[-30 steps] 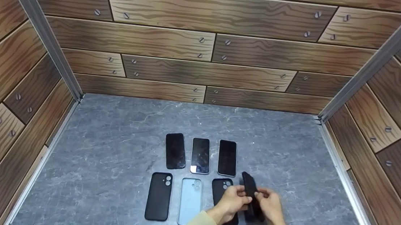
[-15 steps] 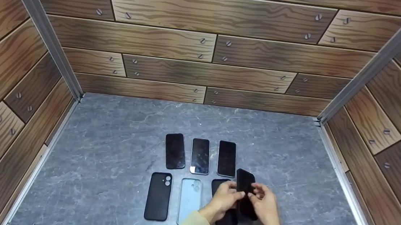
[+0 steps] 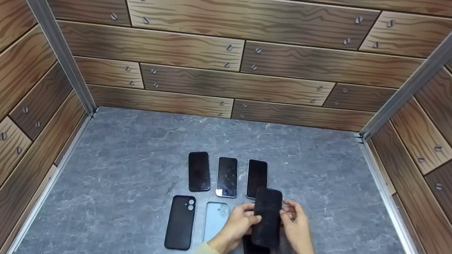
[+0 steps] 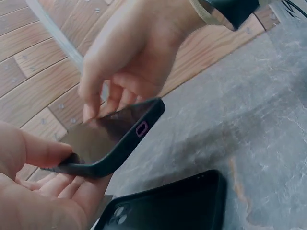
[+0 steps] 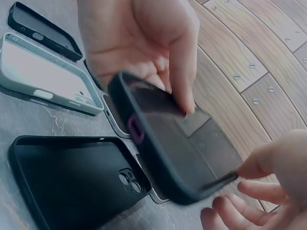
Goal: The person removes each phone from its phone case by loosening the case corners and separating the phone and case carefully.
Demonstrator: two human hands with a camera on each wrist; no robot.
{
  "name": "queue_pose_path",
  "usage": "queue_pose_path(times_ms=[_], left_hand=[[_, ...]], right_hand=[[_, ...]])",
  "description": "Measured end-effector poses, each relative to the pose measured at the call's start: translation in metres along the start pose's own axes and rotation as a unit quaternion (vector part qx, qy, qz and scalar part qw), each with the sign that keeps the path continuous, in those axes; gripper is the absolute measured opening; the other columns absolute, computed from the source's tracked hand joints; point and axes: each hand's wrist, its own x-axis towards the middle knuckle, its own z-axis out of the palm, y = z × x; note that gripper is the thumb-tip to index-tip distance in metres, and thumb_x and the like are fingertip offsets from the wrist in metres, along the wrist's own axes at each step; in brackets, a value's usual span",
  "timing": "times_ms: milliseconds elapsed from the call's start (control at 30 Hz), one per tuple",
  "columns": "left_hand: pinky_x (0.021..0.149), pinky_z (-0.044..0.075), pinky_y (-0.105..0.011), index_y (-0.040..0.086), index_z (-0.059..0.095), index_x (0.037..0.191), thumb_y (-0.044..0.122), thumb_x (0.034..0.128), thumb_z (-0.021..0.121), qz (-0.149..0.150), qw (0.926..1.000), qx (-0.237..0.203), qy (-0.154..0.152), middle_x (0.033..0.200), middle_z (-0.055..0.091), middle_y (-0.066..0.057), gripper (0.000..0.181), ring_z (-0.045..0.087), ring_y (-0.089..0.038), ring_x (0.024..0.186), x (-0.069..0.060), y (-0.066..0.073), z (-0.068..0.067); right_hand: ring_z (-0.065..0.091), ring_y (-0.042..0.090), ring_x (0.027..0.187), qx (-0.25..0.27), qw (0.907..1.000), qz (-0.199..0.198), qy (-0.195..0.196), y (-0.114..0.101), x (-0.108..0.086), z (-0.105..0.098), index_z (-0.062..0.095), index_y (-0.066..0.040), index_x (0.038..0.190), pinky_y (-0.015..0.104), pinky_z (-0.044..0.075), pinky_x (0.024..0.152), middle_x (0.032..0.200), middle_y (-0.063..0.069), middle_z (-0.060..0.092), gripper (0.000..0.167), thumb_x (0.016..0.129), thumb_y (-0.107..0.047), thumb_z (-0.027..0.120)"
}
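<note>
Tilted above the table is a phone in a black case [image 3: 267, 216], its dark screen turned toward me. My left hand [image 3: 236, 224] grips its left edge, thumb on the front and fingers behind. On the opposite edge, my right hand [image 3: 297, 227] pinches with thumb and fingertips. The left wrist view shows a purple-rimmed port opening [image 4: 142, 129] in the case's end. Below the held phone lies another black case [image 5: 76, 182], hollow side up, partly hidden in the head view.
A light blue case [image 3: 214, 220] and a black case [image 3: 179, 225] lie to the left. Behind them stretches a row of phones: left [image 3: 199, 171], middle [image 3: 228, 176] and right [image 3: 258, 175]. Wood-patterned walls [image 3: 189, 78] enclose the grey table [image 3: 126, 147].
Both hands have shifted slightly left with the cased phone. It has turned from nearly edge-on to screen facing me, and now overlaps the right phone of the row.
</note>
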Motion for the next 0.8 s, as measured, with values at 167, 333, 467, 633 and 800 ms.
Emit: queue_pose_path(times_ms=[167,333,467,633,800], left_hand=[[0.071,0.061,-0.034,-0.007,0.055,0.124,0.006,0.0923,0.06,-0.003,0.9999,0.008,-0.008,0.097,0.074,-0.01,0.035,0.071,-0.016,0.08,-0.003,0.002,-0.012],[0.074,0.061,-0.036,-0.009,0.055,0.127,0.006,0.094,0.06,-0.005,0.9993,0.036,0.007,0.101,0.072,-0.012,0.036,0.07,-0.017,0.083,-0.012,0.001,-0.024],[0.075,0.061,-0.035,-0.009,0.056,0.128,0.005,0.093,0.062,0.007,0.9971,0.074,0.012,0.103,0.073,-0.017,0.038,0.07,-0.018,0.084,-0.02,0.0,-0.033],[0.075,0.059,-0.031,-0.009,0.06,0.122,0.004,0.0916,0.064,0.041,0.9915,0.123,0.011,0.101,0.074,-0.022,0.033,0.071,-0.017,0.083,-0.026,0.002,-0.039],[0.076,0.058,-0.028,-0.009,0.06,0.122,0.004,0.0915,0.064,0.06,0.989,0.134,0.013,0.103,0.073,-0.022,0.034,0.07,-0.016,0.085,-0.027,0.004,-0.041]], right_hand=[[0.064,0.015,0.075,0.052,0.998,0.012,-0.034,-0.003,-0.001,0.004,0.055,0.008,0.13,0.031,0.057,0.061,0.104,0.019,0.069,0.033,0.1,-0.006,0.052],[0.062,0.022,0.06,0.106,0.9916,0.035,-0.066,-0.005,0.001,0.008,0.057,0.012,0.122,0.038,0.058,0.055,0.081,0.015,0.067,0.027,0.101,-0.003,0.049],[0.063,0.023,0.061,0.106,0.9897,0.04,-0.088,-0.007,0.0,0.01,0.058,0.012,0.12,0.041,0.059,0.057,0.081,0.014,0.066,0.027,0.101,-0.006,0.05],[0.064,0.022,0.063,0.111,0.9873,0.03,-0.109,-0.009,-0.001,0.012,0.057,0.012,0.12,0.046,0.059,0.06,0.086,0.018,0.068,0.028,0.101,-0.006,0.05],[0.065,0.022,0.067,0.121,0.9857,0.029,-0.114,-0.012,0.0,0.011,0.059,0.01,0.12,0.048,0.06,0.063,0.086,0.019,0.068,0.027,0.101,-0.006,0.048]])
